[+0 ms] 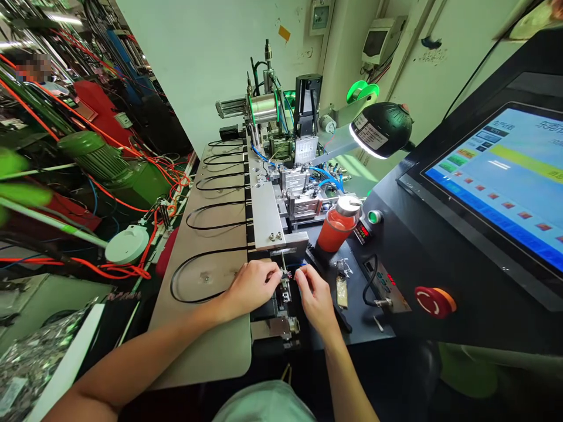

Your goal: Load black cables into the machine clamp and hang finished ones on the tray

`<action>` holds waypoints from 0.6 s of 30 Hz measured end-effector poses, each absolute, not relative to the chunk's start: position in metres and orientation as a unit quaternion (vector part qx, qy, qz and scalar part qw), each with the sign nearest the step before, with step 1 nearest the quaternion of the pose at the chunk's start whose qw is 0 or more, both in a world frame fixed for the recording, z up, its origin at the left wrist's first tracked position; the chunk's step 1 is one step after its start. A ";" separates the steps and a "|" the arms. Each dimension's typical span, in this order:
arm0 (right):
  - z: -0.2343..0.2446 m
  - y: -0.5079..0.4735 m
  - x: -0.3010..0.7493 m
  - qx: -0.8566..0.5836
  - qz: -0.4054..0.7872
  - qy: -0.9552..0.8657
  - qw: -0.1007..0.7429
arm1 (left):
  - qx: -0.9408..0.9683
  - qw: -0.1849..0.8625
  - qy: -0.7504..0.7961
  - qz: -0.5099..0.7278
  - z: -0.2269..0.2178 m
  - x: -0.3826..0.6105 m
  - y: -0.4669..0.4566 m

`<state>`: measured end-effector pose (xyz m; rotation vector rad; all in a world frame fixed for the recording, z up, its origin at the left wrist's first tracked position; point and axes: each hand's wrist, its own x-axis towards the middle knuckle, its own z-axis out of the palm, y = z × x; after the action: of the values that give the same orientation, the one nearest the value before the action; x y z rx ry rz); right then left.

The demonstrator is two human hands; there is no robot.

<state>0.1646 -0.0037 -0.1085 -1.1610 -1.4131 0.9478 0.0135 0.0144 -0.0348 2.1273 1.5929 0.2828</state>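
My left hand (255,285) is closed in a pinch at the near end of the machine, beside a small metal fixture (285,288). Opposite it, my right hand (315,293) also has thumb and fingers pressed together. Fine wire-like strands show faintly between the fingertips, too small to make out clearly. The nearest black cable loop (172,280) lies on the beige plate (211,346) and runs under my left hand, where its end is hidden. More black cable loops (187,220) lie farther back along the plate.
A jar of red liquid (335,230) stands beyond my right hand. Also right are a black lamp (382,130), a red emergency stop button (434,301) and a touchscreen (505,158). Metal cylinders (303,206) line the machine. Behind left, a person (53,88) is among machinery.
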 end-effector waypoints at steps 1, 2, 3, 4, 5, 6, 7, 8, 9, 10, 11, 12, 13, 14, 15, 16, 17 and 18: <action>-0.108 0.000 0.162 -0.476 0.399 -0.595 0.511 | 0.775 0.231 0.579 0.104 -0.035 0.014 0.015; -0.108 0.003 0.160 -0.467 0.402 -0.600 0.509 | 0.776 0.229 0.578 0.104 -0.035 0.015 0.016; -0.108 0.005 0.157 -0.460 0.405 -0.604 0.509 | 0.778 0.225 0.578 0.103 -0.035 0.015 0.016; -0.109 0.007 0.155 -0.453 0.407 -0.607 0.511 | 0.780 0.221 0.577 0.101 -0.035 0.015 0.016; -0.110 0.008 0.153 -0.446 0.408 -0.607 0.515 | 0.783 0.213 0.576 0.098 -0.036 0.015 0.015; -0.112 0.008 0.152 -0.441 0.408 -0.606 0.521 | 0.787 0.202 0.575 0.095 -0.036 0.015 0.014; -0.113 0.009 0.150 -0.437 0.408 -0.603 0.528 | 0.791 0.186 0.575 0.094 -0.037 0.014 0.013; -0.115 0.009 0.149 -0.433 0.409 -0.598 0.537 | 0.797 0.165 0.574 0.096 -0.038 0.013 0.011; -0.117 0.009 0.148 -0.430 0.409 -0.592 0.545 | 0.802 0.138 0.572 0.103 -0.040 0.011 0.009; -0.119 0.009 0.147 -0.429 0.410 -0.586 0.552 | 0.811 0.109 0.564 0.112 -0.042 0.009 0.006; -0.120 0.008 0.146 -0.428 0.411 -0.579 0.559 | 0.823 0.078 0.550 0.123 -0.044 0.006 0.004; -0.121 0.008 0.145 -0.429 0.412 -0.573 0.564 | 0.838 0.048 0.528 0.131 -0.045 0.004 0.002; -0.122 0.008 0.145 -0.429 0.413 -0.569 0.567 | 0.854 0.017 0.502 0.135 -0.047 0.002 0.000; -0.123 0.008 0.144 -0.428 0.415 -0.565 0.570 | 0.870 -0.015 0.475 0.134 -0.048 0.000 -0.001; -0.123 0.008 0.143 -0.427 0.417 -0.561 0.573 | 0.883 -0.046 0.448 0.128 -0.048 -0.001 -0.002; -0.124 0.008 0.143 -0.426 0.420 -0.559 0.575 | 0.894 -0.077 0.426 0.119 -0.048 -0.001 -0.002; -0.125 0.008 0.142 -0.426 0.423 -0.556 0.575 | 0.901 -0.104 0.408 0.105 -0.047 0.000 -0.002; -0.125 0.008 0.142 -0.427 0.426 -0.553 0.575 | 0.906 -0.125 0.395 0.089 -0.046 0.001 -0.002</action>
<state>0.1416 0.0076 -0.1253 -0.9999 -1.2955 0.9971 0.0010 -0.0018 -0.0458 3.0971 1.3496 0.3046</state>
